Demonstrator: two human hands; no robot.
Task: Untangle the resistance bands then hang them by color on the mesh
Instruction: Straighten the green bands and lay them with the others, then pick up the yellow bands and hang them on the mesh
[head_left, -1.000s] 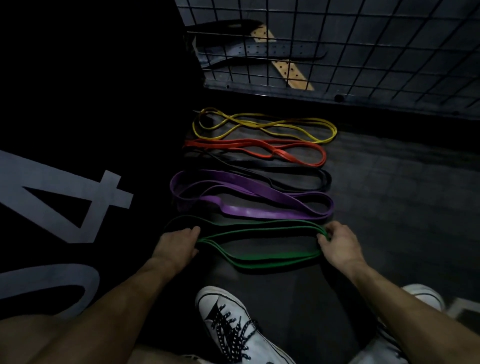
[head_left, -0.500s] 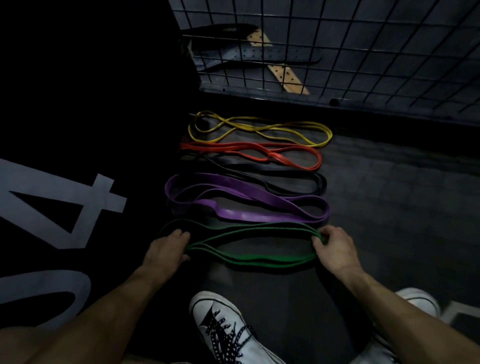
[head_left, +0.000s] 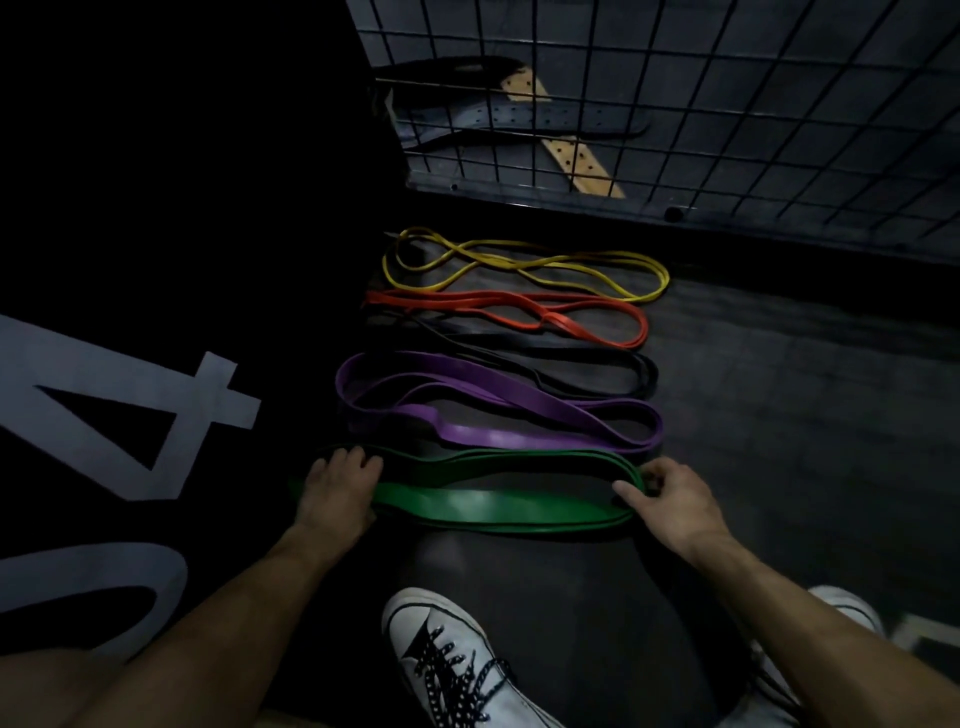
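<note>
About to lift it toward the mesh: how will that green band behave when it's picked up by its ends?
Probably floppy: the green band lies flat on the floor in soft, doubled curves, so its middle should sag between the left hand and right hand. Likely stretchy and grippy rather than slippery, judging by its rubbery sheen. It looks wider than the yellow band, so perhaps heavier.

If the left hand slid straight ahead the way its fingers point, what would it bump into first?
Probably the purple band. The left hand rests on the green band's left end, fingers pointing away toward the mesh; purple lies next in that line, though its end curves close, so it might just clip it.
</note>
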